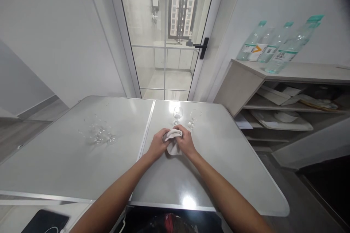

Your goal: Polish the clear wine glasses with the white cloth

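Both hands meet over the right half of the table, wrapped around a whitish cloth. My left hand grips the cloth's left side with bent fingers. On its right side, my right hand is closed on it too. The cloth is bunched and folded over at the top, its lower end hanging down; whether a glass is inside it is hidden. Just beyond my hands stands a clear stemmed glass. Another stemmed glass is to its right, faint against the glossy tabletop.
Several clear glasses cluster on the left half of the grey table. A seam strip divides the tabletop. Plastic bottles stand on a shelf unit at right. A glass door lies beyond; a black device sits lower left.
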`<state>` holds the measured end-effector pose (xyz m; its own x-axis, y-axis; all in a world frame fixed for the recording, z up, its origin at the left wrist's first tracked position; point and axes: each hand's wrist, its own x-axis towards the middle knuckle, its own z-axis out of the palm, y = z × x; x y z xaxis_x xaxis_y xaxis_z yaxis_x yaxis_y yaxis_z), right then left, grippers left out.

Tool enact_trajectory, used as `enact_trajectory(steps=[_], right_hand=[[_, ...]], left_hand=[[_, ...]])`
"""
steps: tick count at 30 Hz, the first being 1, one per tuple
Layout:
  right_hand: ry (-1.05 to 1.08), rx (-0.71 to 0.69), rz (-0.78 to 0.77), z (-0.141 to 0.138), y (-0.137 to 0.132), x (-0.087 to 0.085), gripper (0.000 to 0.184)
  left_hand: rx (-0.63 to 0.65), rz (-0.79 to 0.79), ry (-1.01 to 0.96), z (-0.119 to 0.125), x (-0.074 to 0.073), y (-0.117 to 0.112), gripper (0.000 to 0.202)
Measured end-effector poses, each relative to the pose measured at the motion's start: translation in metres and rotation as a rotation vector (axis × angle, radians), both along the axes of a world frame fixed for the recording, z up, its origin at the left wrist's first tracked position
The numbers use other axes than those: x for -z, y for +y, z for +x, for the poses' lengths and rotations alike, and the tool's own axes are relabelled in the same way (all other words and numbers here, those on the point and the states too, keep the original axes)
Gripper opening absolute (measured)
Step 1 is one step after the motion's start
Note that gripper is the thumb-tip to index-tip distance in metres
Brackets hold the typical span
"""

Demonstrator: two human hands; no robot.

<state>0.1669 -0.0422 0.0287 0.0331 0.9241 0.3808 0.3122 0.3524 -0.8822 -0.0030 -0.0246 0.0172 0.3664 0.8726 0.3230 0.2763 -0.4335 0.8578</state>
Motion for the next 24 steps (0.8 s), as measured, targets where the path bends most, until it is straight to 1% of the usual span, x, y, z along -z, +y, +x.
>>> enact_trajectory(steps=[2,3,5,7,9,11,14,16,18,20,21,22,24], right_hand=[[0.085,-0.028,-0.039,0.001,0.002,0.001,0.023],[0.131,-0.050,-0.065,0.002,0.003,0.001,0.025],[0.220,-0.120,-0.141,0.004,0.005,0.001,0.031],[0.273,-0.226,-0.230,0.006,0.006,0.001,0.035],[0.299,-0.328,-0.298,0.007,0.007,0.003,0.030],[0.330,-0.373,-0.334,0.007,0.008,0.006,0.022],[0.419,-0.309,-0.413,0.006,0.010,0.012,0.020],[0.474,-0.294,-0.481,0.006,0.011,0.015,0.024],[0.499,-0.316,-0.501,0.006,0.011,0.017,0.029],[0.521,-0.309,-0.510,0.006,0.011,0.019,0.028],[0.547,-0.280,-0.530,0.006,0.012,0.020,0.027],[0.585,-0.247,-0.560,0.007,0.012,0.021,0.026],[0.688,-0.212,-0.626,0.007,0.014,0.023,0.022]], left_hand=[[-0.034,-0.019,-0.046,-0.002,0.000,0.001,0.015],[-0.044,-0.032,-0.081,-0.004,0.000,0.002,0.014],[-0.079,-0.041,-0.155,-0.007,0.001,0.004,0.014],[-0.157,-0.024,-0.204,-0.010,0.001,0.006,0.017],[-0.249,0.017,-0.204,-0.012,0.001,0.008,0.018],[-0.259,0.091,-0.154,-0.016,0.000,0.011,0.017],[-0.175,0.234,-0.067,-0.021,-0.004,0.013,0.019],[-0.133,0.298,-0.019,-0.023,-0.004,0.013,0.023],[-0.067,0.318,0.065,-0.023,-0.001,0.012,0.025],[-0.019,0.320,0.156,-0.023,0.002,0.012,0.025],[-0.027,0.323,0.180,-0.024,0.002,0.013,0.026],[-0.066,0.328,0.182,-0.027,0.000,0.014,0.027],[-0.226,0.343,0.132,-0.036,-0.009,0.017,0.031]])
